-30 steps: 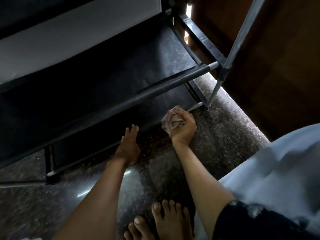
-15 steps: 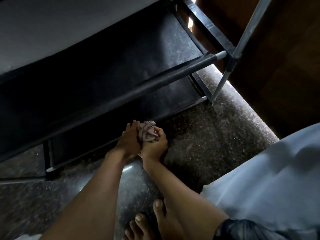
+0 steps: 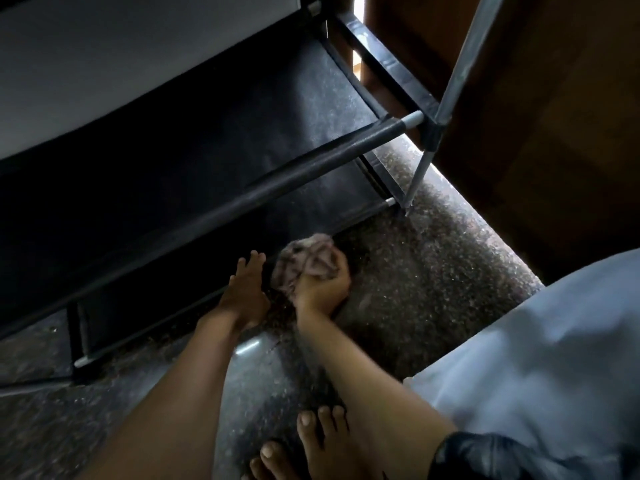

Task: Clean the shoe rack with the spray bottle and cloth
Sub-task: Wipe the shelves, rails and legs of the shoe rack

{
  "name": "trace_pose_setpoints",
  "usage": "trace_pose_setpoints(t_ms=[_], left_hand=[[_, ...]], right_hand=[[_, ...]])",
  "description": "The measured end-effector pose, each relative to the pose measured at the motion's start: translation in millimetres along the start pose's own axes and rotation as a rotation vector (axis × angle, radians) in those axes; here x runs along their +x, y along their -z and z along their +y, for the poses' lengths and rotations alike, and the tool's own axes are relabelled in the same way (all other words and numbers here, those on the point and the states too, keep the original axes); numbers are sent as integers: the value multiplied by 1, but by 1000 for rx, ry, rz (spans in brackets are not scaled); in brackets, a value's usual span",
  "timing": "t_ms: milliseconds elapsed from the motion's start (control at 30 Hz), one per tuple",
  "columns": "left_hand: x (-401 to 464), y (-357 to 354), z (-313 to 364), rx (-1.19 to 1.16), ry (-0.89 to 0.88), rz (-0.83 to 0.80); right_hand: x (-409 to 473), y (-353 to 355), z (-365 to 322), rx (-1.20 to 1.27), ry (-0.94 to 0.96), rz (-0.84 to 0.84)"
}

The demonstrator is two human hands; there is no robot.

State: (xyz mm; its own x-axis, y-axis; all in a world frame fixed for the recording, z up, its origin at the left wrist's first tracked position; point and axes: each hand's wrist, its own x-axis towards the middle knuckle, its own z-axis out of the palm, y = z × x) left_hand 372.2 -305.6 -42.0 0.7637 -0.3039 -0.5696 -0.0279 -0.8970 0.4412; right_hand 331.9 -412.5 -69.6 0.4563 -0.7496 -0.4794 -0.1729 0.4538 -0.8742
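Head view: speckled stone floor (image 3: 433, 271) under black shoe rack (image 3: 294, 174).

floor (image 3: 433, 271): dark speckled stone, lying underfoot
cabinet (image 3: 554, 133): brown wood, standing right
light: glowing along the cabinet's base

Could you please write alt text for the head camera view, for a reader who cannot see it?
A person's right hand grips a crumpled cloth at the front edge of a black shoe rack's lowest shelf, while the left hand rests open beside it. Bare toes stand on the speckled floor below.
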Motion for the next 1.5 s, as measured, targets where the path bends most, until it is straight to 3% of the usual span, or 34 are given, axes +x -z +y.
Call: trace_pose_setpoints(t_ms=[100, 267, 400, 533, 800, 967, 1067, 1133, 1267, 1400, 1500], left_hand=[[-4, 0, 2, 7, -12, 33], [-7, -3, -1, -5, -20, 79], [-5, -5, -3, -2, -28, 88], [-6, -3, 0, -16, -29, 64], [-7, -2, 7, 36, 3, 48], [-9, -2, 6, 26, 4, 75], [-10, -2, 5, 35, -4, 68], [-10, -2, 5, 36, -9, 65], [-6, -1, 9, 67, 7, 46], [-5, 2, 7, 60, -25, 14], [-5, 2, 5, 89, -65, 14]], right_hand=[[-33, -11, 4, 9, 26, 57], [-8, -7, -14, -45, 44, 107], [26, 7, -40, 140, 35, 44], [70, 18, -66, -26, 103, 446], [-3, -9, -15, -84, 46, 221], [27, 0, -34, -63, -36, 157], [68, 10, -64, -9, -44, 409], [82, 16, -77, -13, -14, 480], [33, 1, -43, -135, 43, 334], [-34, -11, 3, -226, 11, -105], [-32, -12, 3, -292, 32, -63]])
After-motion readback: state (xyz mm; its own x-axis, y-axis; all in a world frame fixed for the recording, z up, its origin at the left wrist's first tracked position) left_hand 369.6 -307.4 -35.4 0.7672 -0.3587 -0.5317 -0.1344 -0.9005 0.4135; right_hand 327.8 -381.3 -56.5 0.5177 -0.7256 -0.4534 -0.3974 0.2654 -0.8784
